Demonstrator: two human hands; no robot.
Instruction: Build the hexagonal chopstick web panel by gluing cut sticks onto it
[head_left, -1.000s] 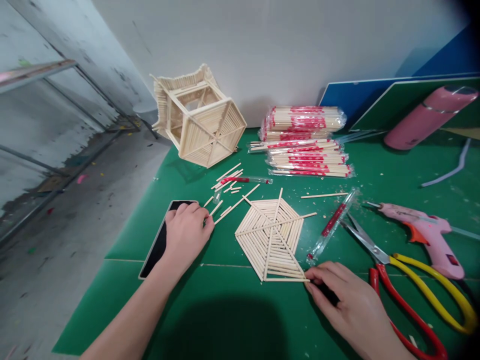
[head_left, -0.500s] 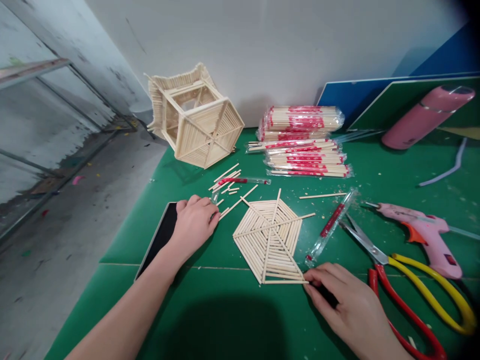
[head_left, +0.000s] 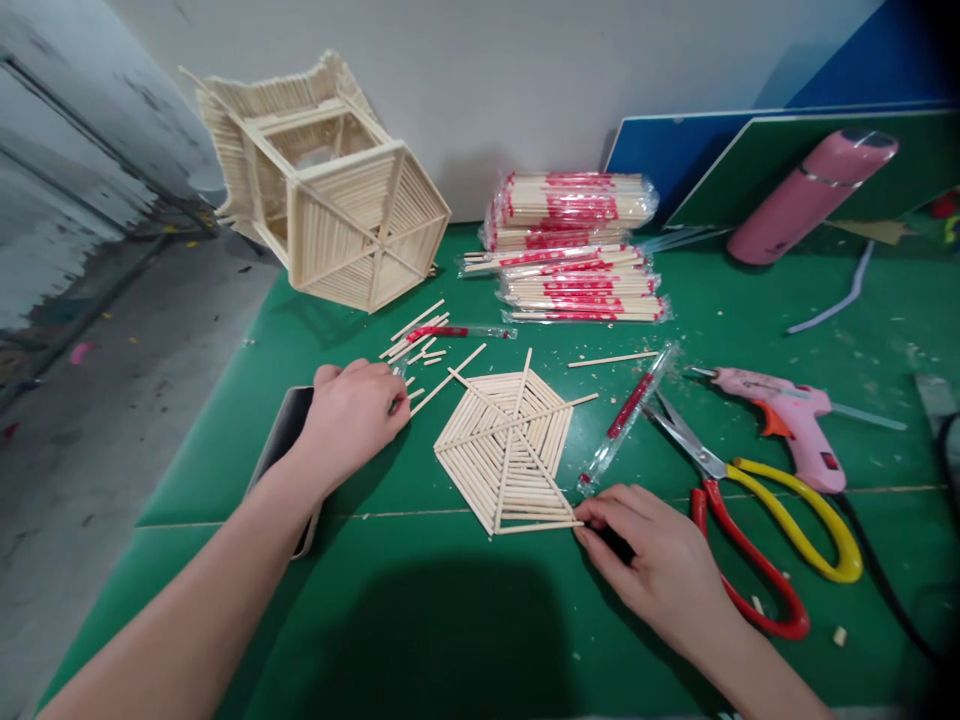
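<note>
A flat hexagonal panel of wooden sticks (head_left: 504, 449) lies on the green table mat (head_left: 465, 620). My right hand (head_left: 652, 565) rests at its lower right corner, fingers curled, fingertips touching the end of the bottom stick. My left hand (head_left: 351, 412) lies palm down to the left of the panel, fingers bent, fingertips among short loose sticks (head_left: 424, 345). Part of a black phone (head_left: 283, 445) shows under my left wrist. What my left fingers hold, if anything, is hidden.
A hexagonal stick lantern frame (head_left: 330, 200) lies on its side at the back left. Wrapped chopstick packs (head_left: 574, 245) are stacked by the wall. Red and yellow scissors (head_left: 757, 510), a pink glue gun (head_left: 787, 420) and a pink bottle (head_left: 810, 195) sit to the right. The table edge drops off at the left.
My left hand has slid right off the phone toward the loose sticks. The view has shifted down and right. My right hand stays at the panel's corner.
</note>
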